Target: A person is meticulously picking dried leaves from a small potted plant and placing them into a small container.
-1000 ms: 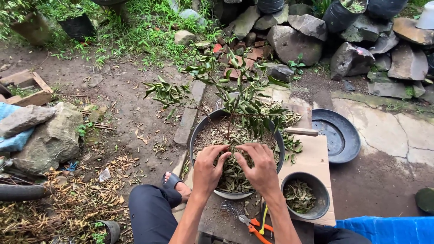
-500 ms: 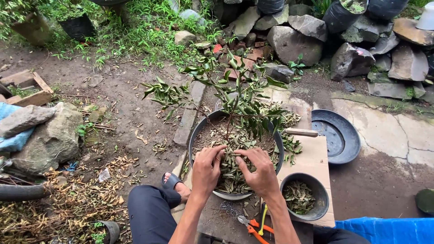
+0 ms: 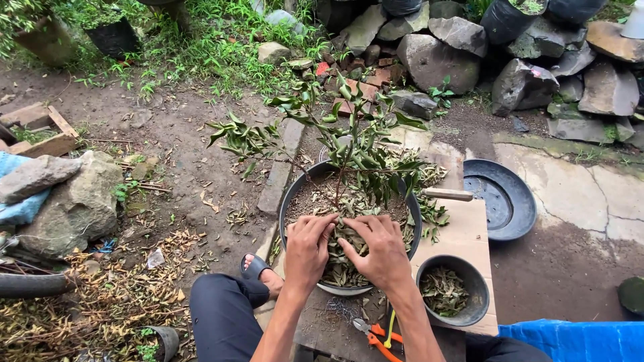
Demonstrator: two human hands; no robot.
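A small leafy tree (image 3: 349, 147) stands in a wide round pot (image 3: 295, 194) whose soil is covered with dry leaves. My left hand (image 3: 307, 249) and my right hand (image 3: 381, 249) both lie palm down on the leaf litter (image 3: 346, 236) at the pot's near side, fingers curled into it, fingertips almost meeting. Whether they pinch leaves I cannot tell. The pot rests on a wooden board (image 3: 463, 234).
A small dark bowl (image 3: 451, 289) with dry leaves sits right of the pot. Orange-handled pliers (image 3: 376, 335) lie near the board's front. A black tray (image 3: 502, 197) lies to the right, rocks at the back and left, my sandalled foot (image 3: 263, 272) at lower left.
Both hands have shifted slightly toward me and closer together over the leaves. The pot and plant have stayed where they were.
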